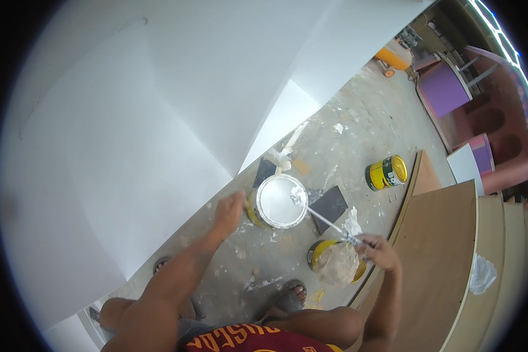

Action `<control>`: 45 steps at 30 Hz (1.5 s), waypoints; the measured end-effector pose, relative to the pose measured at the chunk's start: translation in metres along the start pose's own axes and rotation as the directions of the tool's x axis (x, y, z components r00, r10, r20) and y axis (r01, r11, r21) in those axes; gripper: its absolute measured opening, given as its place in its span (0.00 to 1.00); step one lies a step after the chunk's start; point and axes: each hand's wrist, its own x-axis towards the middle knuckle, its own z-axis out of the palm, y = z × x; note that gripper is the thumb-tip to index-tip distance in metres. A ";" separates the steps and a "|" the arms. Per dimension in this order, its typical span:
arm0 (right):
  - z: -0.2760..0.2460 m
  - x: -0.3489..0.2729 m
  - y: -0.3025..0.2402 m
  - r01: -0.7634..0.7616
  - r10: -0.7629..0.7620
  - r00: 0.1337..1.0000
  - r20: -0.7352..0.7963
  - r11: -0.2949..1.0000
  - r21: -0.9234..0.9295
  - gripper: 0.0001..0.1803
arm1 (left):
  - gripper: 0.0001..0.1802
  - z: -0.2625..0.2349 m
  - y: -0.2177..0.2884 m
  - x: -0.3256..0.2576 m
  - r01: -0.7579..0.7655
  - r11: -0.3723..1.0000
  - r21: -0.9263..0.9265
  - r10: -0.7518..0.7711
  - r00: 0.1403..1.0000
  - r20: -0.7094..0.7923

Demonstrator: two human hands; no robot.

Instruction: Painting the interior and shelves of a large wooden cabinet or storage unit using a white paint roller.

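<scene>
A paint bucket (253, 212) with a white-smeared rim stands on the floor in front of me, with white paint (276, 199) inside. My right hand (380, 252) is closed around the near end of a thin, paint-smeared rod (328, 220). The rod slants down to the left, and its far end reaches over the rim into the paint. At the bucket's left side is my left hand (229, 212), its fingers curled in. Whether those fingers grip anything at the bucket's edge is hidden. Below the right hand stands a yellow tin (317, 253) with crumpled, pale plastic (337, 264) over its top.
A large white panel structure (176, 152) rises along the left. Dark sheets (330, 210) lie beside the bucket on the paint-spattered floor. A yellow-and-green tin (386, 173) stands farther right, near leaning wooden boards (434, 240). My sandalled foot (292, 295) is close below the bucket.
</scene>
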 end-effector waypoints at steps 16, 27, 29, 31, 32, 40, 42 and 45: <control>0.109 0.047 -0.095 0.722 -0.780 0.604 -0.164 0.447 0.528 0.18 | 0.23 -0.019 0.215 -0.088 -0.563 0.822 -0.085 0.496 0.635 0.592; 0.192 0.094 -0.254 0.899 -0.893 0.418 -0.166 0.381 0.217 0.34 | 0.15 -0.173 0.194 -0.028 -0.417 0.893 -0.170 0.395 0.907 -0.149; 0.169 0.084 -0.241 0.917 -0.908 0.390 -0.154 0.367 0.156 0.36 | 0.12 -0.204 0.182 -0.016 -0.372 0.895 -0.245 0.307 0.914 -0.267; 0.143 0.073 -0.216 0.928 -0.911 0.368 -0.184 0.372 0.015 0.37 | 0.10 -0.232 0.160 0.002 -0.393 0.915 -0.089 0.333 0.863 -0.379; 0.130 0.068 -0.200 0.917 -0.902 0.373 -0.216 0.394 -0.063 0.37 | 0.11 -0.241 0.148 0.013 -0.432 0.901 -0.021 0.387 0.828 -0.405; 0.079 0.055 -0.094 0.784 -0.670 0.547 -0.502 0.620 0.027 0.34 | 0.19 -0.196 0.118 0.021 -0.425 0.883 0.202 0.465 0.851 -0.243; 0.077 0.054 -0.086 0.786 -0.679 0.543 -0.494 0.619 0.014 0.33 | 0.19 -0.187 0.134 0.030 -0.467 0.858 0.212 0.506 0.841 -0.194; 0.071 0.055 -0.074 0.787 -0.704 0.531 -0.472 0.615 -0.032 0.31 | 0.21 -0.190 0.205 0.059 -0.525 0.793 0.311 0.603 0.749 -0.273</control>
